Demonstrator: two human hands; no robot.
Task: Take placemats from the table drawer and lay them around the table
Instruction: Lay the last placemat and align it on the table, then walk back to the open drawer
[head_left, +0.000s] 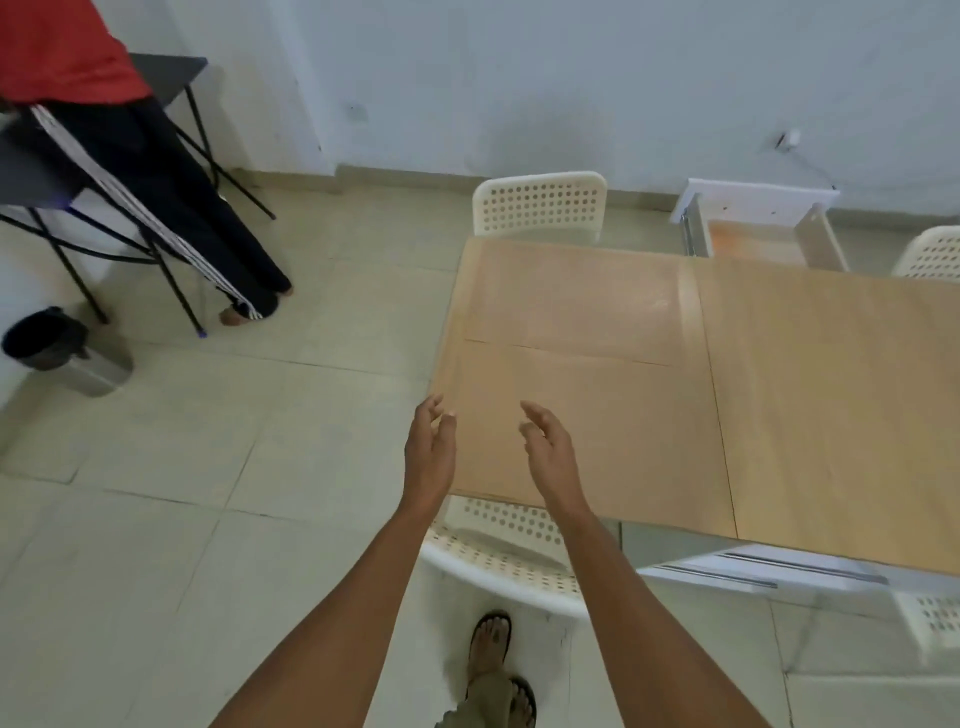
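Note:
Two tan placemats lie on the left end of the wooden table (831, 405): a far placemat (576, 301) and a near placemat (613, 431), almost the table's own colour. My left hand (430, 447) hovers at the table's left edge beside the near placemat, fingers relaxed, holding nothing. My right hand (550, 452) hovers over the near placemat, fingers straight and empty. A white drawer (758, 228) stands pulled out on the table's far side, with something orange on its bottom. Another drawer (753, 566) sticks out under the near edge.
White perforated chairs stand at the far side (540, 205), far right (930, 254), near side under my arms (509, 551) and lower right (930, 618). A person (156, 171) stands by a dark folding table (47, 171) at left. A bin (62, 348) sits on the tiled floor.

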